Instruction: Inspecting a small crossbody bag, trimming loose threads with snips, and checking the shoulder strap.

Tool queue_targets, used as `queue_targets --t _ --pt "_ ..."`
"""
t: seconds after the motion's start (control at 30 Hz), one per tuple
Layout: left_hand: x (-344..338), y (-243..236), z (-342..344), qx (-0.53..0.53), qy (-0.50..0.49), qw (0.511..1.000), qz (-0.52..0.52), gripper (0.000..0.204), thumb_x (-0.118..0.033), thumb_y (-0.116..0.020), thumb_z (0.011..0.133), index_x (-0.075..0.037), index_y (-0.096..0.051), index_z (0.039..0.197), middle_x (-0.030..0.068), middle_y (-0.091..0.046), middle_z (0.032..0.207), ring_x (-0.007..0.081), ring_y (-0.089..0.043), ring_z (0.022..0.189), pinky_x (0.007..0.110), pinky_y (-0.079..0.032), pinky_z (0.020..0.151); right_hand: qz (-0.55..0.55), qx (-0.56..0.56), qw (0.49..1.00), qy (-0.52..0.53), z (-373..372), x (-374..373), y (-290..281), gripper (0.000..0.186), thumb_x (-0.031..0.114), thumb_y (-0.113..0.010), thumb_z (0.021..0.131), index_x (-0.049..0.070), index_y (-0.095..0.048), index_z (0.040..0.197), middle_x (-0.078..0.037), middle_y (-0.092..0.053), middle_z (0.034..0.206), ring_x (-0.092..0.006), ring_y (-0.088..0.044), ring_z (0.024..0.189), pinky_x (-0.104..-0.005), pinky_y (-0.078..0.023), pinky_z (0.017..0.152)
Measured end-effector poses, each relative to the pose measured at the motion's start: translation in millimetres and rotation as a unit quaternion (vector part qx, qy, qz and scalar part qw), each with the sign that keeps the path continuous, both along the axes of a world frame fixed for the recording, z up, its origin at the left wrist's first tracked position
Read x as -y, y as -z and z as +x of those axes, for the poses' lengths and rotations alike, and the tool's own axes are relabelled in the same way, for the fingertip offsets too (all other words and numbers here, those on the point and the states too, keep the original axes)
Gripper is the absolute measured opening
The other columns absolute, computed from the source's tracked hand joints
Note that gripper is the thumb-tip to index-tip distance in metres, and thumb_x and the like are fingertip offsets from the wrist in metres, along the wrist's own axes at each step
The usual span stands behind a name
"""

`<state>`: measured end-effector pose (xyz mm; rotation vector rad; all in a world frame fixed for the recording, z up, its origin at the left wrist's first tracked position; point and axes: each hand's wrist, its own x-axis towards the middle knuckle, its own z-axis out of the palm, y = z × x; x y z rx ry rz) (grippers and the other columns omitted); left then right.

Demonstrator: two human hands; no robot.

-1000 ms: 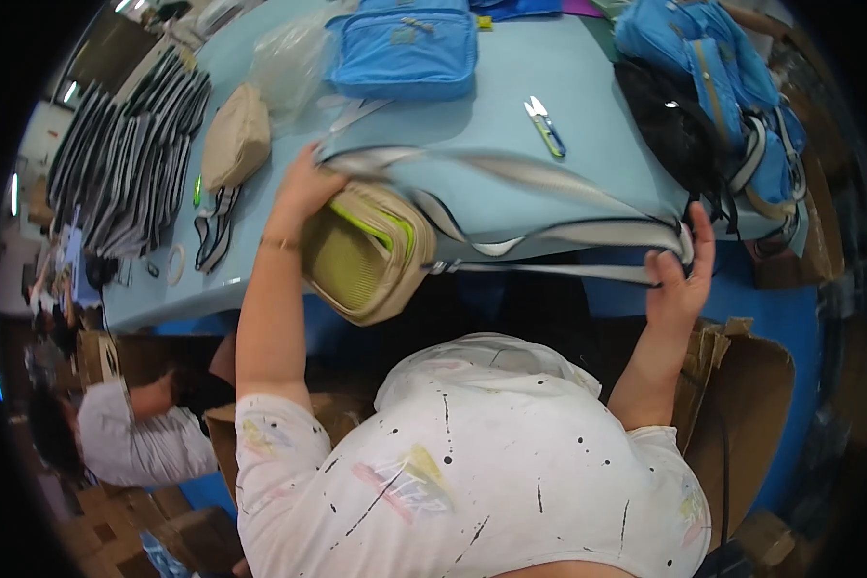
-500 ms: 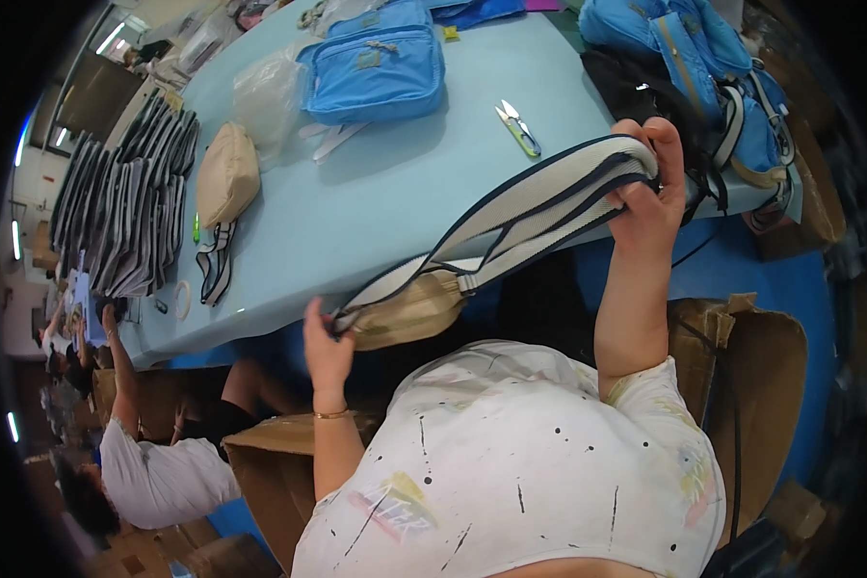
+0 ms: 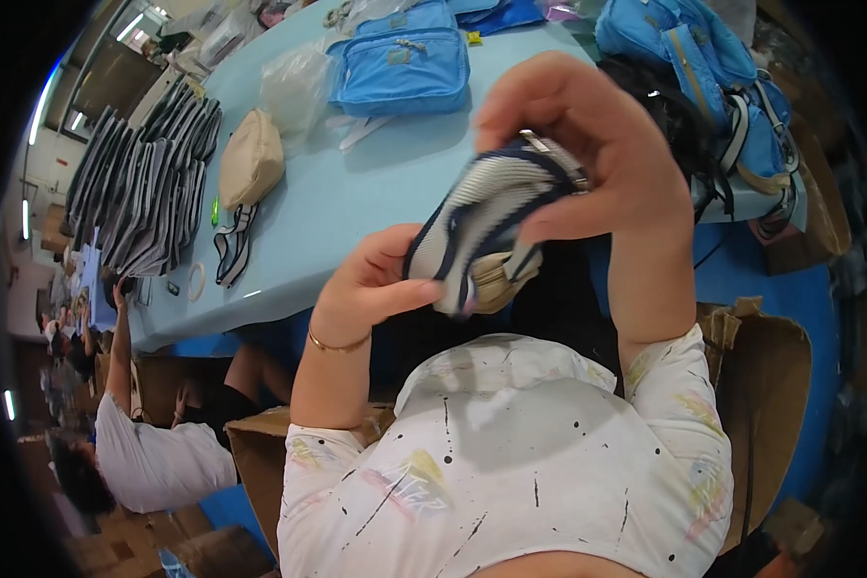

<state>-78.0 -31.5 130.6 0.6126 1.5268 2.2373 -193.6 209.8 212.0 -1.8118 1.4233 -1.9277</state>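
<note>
My left hand [image 3: 371, 279] pinches the lower loops of a white webbing strap [image 3: 496, 193] with navy edges. Raised close to the camera, my right hand [image 3: 612, 144] curls around the strap's upper right end, where a metal buckle [image 3: 549, 154] shows. The webbing is folded into a short bundle between both hands. Below it hangs a small beige waist bag [image 3: 501, 284] at the table's front edge, partly covered by the strap and my fingers.
On the light blue table [image 3: 318, 212] lie another beige bag [image 3: 252, 159], a blue bag [image 3: 405, 72] and a clear plastic bag [image 3: 294, 91]. Stacked grey panels [image 3: 149, 173] stand left, blue backpacks [image 3: 679, 48] far right. A co-worker [image 3: 164, 448] sits left; a cardboard box [image 3: 766, 405] is right.
My hands have come closer together, and the stretched strap is now bunched between them. The right hand rose and moved left, covering the green-handled thread snips. The beige waist bag shifted right.
</note>
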Motion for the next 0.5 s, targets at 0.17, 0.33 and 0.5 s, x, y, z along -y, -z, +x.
queue_targets --t 0.17,0.33,0.5 --pt "13.8 24.2 -19.2 0.123 0.243 0.946 0.177 0.063 -0.011 -0.083 0.066 0.012 -0.054 0.117 0.0226 -0.064 0.108 0.0291 -0.061 0.104 0.038 -0.045 0.093 0.22 -0.058 0.968 0.107 -19.3 -13.3 20.1 0.054 0.01 -0.082 0.07 0.004 -0.054 0.116 -0.003 -0.059 0.097 -0.0086 -0.058 0.084 -0.0186 -0.046 0.072" --pt "-0.9 24.8 -23.2 0.071 0.253 0.962 -0.07 0.054 -0.006 -0.081 0.068 0.008 -0.058 0.114 0.0134 -0.064 0.107 0.0208 -0.061 0.1 0.033 -0.047 0.088 0.085 0.016 0.996 -0.005 -32.3 -32.6 27.1 0.049 0.011 -0.081 0.072 0.004 -0.053 0.112 -0.003 -0.057 0.092 -0.007 -0.057 0.083 -0.0185 -0.046 0.071" --pt "-20.7 28.9 -22.4 0.099 0.262 0.956 -0.09 0.054 -0.008 -0.077 0.074 0.006 -0.054 0.121 0.0101 -0.062 0.112 0.0119 -0.057 0.096 0.028 -0.045 0.087 0.096 0.011 0.994 0.053 -28.7 -35.8 29.0 0.051 0.013 -0.083 0.07 0.006 -0.054 0.111 -0.002 -0.06 0.092 -0.0075 -0.057 0.083 -0.0202 -0.047 0.071"
